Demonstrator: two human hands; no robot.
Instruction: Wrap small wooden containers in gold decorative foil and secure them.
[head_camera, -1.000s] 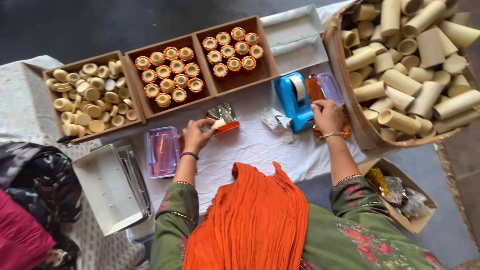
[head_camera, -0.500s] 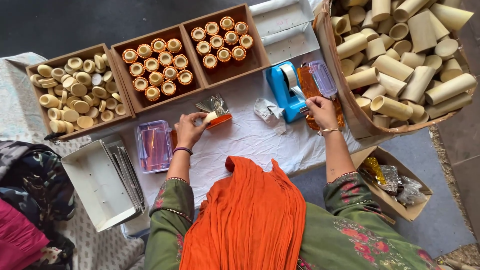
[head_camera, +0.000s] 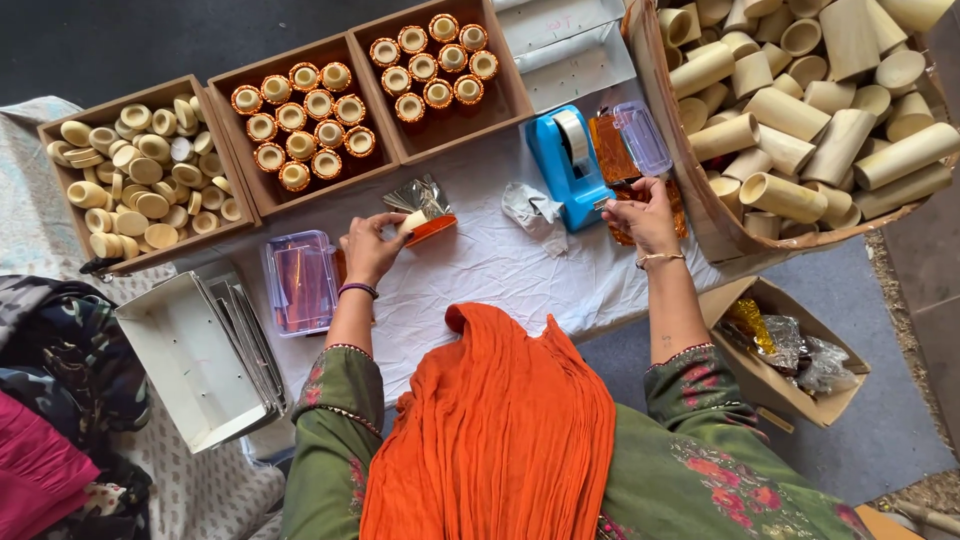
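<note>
My left hand (head_camera: 372, 248) holds a small bamboo cup wrapped in orange and silver foil (head_camera: 424, 219) against the white cloth (head_camera: 490, 265). My right hand (head_camera: 645, 212) is at the front of the blue tape dispenser (head_camera: 567, 165), fingers pinched at its cutting end, apparently on a strip of tape. Orange foil sheets (head_camera: 612, 150) and a clear lidded box (head_camera: 642, 137) lie just right of the dispenser. A crumpled piece of silver wrap (head_camera: 532, 207) sits between my hands.
Two wooden trays of orange-wrapped cups (head_camera: 305, 115) (head_camera: 432, 60) stand at the back, a tray of plain bamboo rings (head_camera: 140, 170) to the left. A big basket of bamboo tubes (head_camera: 800, 100) is right. A clear box (head_camera: 300, 280), white cartons (head_camera: 195, 360), a box of foil scraps (head_camera: 790, 345).
My left hand has shifted slightly with the wrapped cup. My right hand has stayed at the tape dispenser. The camera view has drifted.
</note>
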